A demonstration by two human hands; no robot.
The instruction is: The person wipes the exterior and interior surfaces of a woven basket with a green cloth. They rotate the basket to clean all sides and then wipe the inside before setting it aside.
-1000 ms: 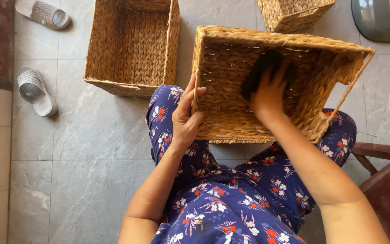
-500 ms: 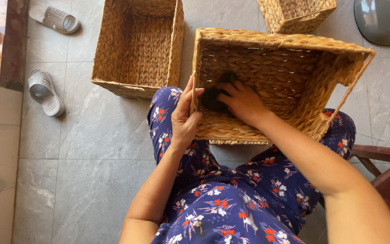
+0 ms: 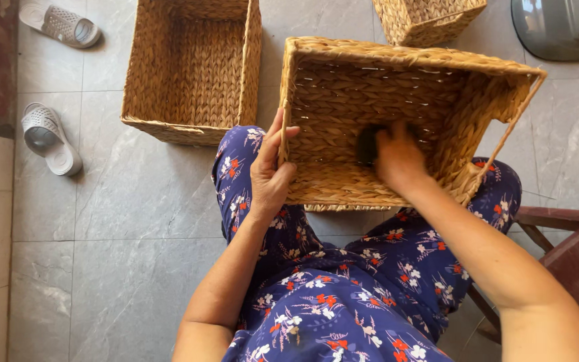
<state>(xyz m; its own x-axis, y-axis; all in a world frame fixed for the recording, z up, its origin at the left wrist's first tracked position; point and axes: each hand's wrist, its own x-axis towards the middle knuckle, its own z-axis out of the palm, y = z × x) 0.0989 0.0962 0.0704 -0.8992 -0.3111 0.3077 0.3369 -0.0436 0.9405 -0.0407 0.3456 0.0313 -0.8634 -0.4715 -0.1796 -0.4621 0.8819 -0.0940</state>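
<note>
So there's a woven basket (image 3: 397, 114) tipped on its side across the person's knees, with the open mouth facing up toward the camera. The left hand (image 3: 271, 173) grips the basket's left rim, thumb on the inside wall and fingers wrapped round the outside. The right hand (image 3: 397, 157) is down inside the basket, curled around a small dark pad (image 3: 368, 145) and pressing it against the inner weave near the bottom wall. Only a bit of the pad pokes out past the fingers, so I can't really tell what it's made of. Apart from the hand and the pad, nothing else is in that basket.

Basket count is three. The one on the lap, a second basket (image 3: 192, 67) sitting upright on the floor just to the left of it, with only bare weave inside, and a third basket (image 3: 427, 19) at the top edge, mostly cut off, so I can't see its contents properly.

Two grey slippers as well, well apart from the baskets: one slipper (image 3: 61, 23) top left and another slipper (image 3: 49, 137) lower down, both on the grey tile floor (image 3: 122, 221). There's a grey plastic thing (image 3: 561, 27) in the top right corner, only partly in frame. A dark red wooden seat (image 3: 571, 248) shows under the person at the right, and they're wearing blue flowered trousers (image 3: 343, 295).
</note>
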